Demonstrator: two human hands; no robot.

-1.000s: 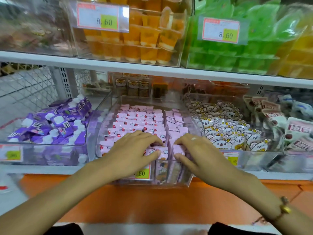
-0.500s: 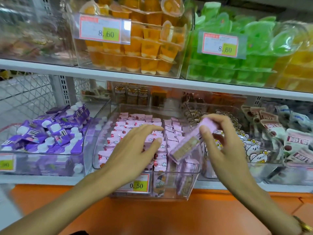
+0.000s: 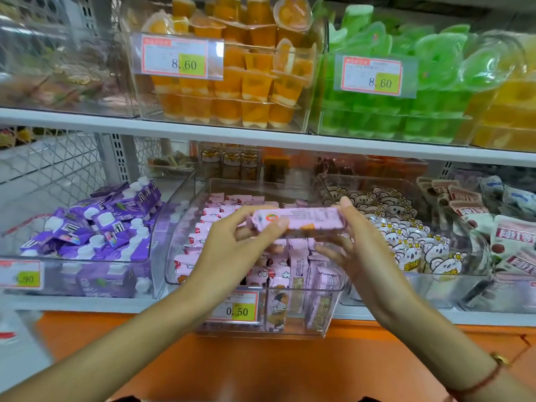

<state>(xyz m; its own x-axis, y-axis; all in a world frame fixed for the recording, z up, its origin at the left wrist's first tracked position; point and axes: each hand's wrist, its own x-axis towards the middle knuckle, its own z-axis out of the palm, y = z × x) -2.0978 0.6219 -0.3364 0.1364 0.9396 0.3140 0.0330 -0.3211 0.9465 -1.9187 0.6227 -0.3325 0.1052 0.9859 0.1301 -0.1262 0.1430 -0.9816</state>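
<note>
Red string bracelet (image 3: 478, 382), gold bead (image 3: 499, 358)

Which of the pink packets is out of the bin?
The packet held flat between left hand and right hand above the bin; others sit inside.

One pink packet (image 3: 298, 221), long and flat, was held level above the clear bin (image 3: 180, 227) of matching pink packets (image 3: 295, 271). The left hand (image 3: 232, 250) pinched its left end; the right hand (image 3: 362, 250) gripped its right end, thumb on top and fingers beneath. The bin front carried a price label (image 3: 235, 310) reading 0.50. To the left lay a bin of purple pouches (image 3: 95, 224) with white caps; to the right, bear-printed packets (image 3: 406, 236). On the white shelf (image 3: 203, 134) above stood orange jelly cups (image 3: 240, 91) and green jelly cups (image 3: 391, 111), each bin tagged 8.60. A gold bracelet (image 3: 499, 359) circled the right wrist.
</note>
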